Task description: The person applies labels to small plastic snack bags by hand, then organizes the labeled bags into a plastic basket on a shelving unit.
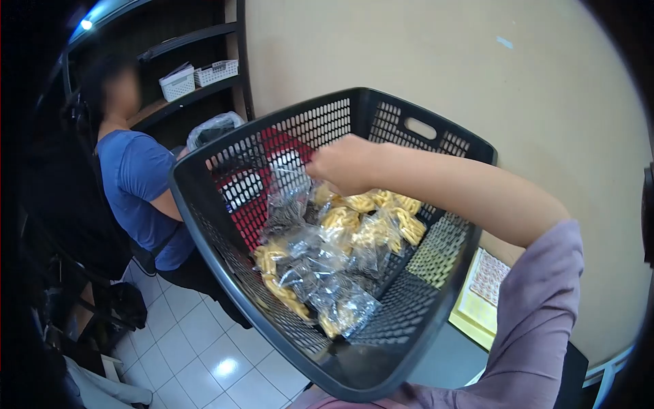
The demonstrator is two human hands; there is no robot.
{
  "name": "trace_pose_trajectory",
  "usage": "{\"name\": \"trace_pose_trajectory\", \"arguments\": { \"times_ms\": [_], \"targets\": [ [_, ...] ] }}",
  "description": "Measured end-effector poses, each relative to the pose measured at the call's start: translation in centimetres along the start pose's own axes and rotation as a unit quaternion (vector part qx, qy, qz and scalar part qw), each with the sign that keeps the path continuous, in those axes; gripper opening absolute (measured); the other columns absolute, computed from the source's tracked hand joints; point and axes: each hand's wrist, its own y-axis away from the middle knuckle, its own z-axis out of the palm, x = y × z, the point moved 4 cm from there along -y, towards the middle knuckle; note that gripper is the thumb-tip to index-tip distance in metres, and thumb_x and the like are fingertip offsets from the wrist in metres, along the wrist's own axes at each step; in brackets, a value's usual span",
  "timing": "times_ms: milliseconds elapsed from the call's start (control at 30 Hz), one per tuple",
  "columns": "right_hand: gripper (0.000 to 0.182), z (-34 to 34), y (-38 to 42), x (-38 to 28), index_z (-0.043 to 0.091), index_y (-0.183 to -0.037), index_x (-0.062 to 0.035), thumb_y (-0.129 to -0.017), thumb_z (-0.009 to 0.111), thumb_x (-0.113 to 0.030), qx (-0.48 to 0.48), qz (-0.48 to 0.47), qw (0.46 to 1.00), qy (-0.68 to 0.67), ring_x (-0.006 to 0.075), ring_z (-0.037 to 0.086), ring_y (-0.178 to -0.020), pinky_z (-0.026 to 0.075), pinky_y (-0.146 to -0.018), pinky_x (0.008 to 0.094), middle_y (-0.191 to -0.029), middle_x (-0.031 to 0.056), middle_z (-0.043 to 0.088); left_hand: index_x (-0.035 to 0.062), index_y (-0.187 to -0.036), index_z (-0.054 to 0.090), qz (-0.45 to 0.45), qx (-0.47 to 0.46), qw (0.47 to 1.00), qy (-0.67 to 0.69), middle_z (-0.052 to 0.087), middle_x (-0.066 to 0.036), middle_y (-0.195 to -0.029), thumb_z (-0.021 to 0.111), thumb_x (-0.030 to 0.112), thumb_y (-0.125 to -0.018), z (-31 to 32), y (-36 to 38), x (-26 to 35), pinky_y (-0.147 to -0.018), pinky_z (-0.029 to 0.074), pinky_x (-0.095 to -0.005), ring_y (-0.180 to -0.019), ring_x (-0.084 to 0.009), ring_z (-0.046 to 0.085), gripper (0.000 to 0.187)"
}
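My right hand (344, 165) reaches into a black plastic basket (402, 354) with slotted sides, which is tilted towards me. Its fingers are closed at the top of a clear plastic packet (287, 201) with dark contents, near the basket's far left wall. Below and around the hand lie several more clear packets, some with yellow bundles (340, 223) and others with dark grey ones (354, 262). What exactly the bundles are, I cannot make out. My left hand is out of view, and what supports the basket is hidden.
At the left stands another person in a blue shirt (139, 163), close to the basket's rim. Behind, a dark shelf (197, 92) bears white baskets (178, 83). A lined bin (212, 129) shows past the rim. Yellow and white sheets (477, 290) lie at the right, beside a wall (436, 54).
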Motion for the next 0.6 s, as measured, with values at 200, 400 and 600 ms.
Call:
{"name": "trace_pose_trajectory", "arguments": {
  "times_ms": [200, 400, 600],
  "targets": [
    [0.027, 9.2, -3.6, 2.5, 0.062, -0.094, -0.0092, -0.072, 0.059, -0.024, -0.278, 0.013, 0.959, 0.045, 0.0269, 0.061, -0.084, 0.049, -0.067, 0.0368, -0.092, 0.0112, 0.061, 0.0165, -0.121, 0.047, 0.025, 0.024, 0.999, -0.018, 0.047, -0.001, -0.121, 0.059, 0.039, -0.078, -3.5, -1.1, -0.7, -0.093, 0.029, -0.0368, -0.115, -0.0200, 0.039, 0.050],
    [0.051, 17.9, -3.1, 3.8, 0.063, -0.091, -0.0028, -0.073, 0.057, -0.050, -0.216, 0.204, 0.955, -0.008, 0.0244, 0.062, -0.081, 0.049, -0.067, 0.0353, -0.090, 0.0103, 0.063, 0.0163, -0.121, 0.046, 0.036, 0.041, 0.998, -0.032, 0.048, -0.001, -0.121, 0.060, 0.039, -0.078, -4.7, -1.7, -0.6, -0.094, 0.028, -0.0366, -0.115, -0.0199, 0.040, 0.050],
    [0.035, 20.5, -2.4, 5.1, 0.062, -0.091, -0.0019, -0.073, 0.061, -0.032, -0.189, 0.237, 0.952, -0.052, 0.0239, 0.062, -0.084, 0.049, -0.069, 0.0345, -0.092, 0.0115, 0.063, 0.0161, -0.121, 0.046, 0.041, 0.038, 0.997, -0.052, 0.048, -0.002, -0.121, 0.060, 0.039, -0.077, -5.2, -0.9, 0.1, -0.094, 0.028, -0.0364, -0.115, -0.0198, 0.040, 0.051]
  ]
}}
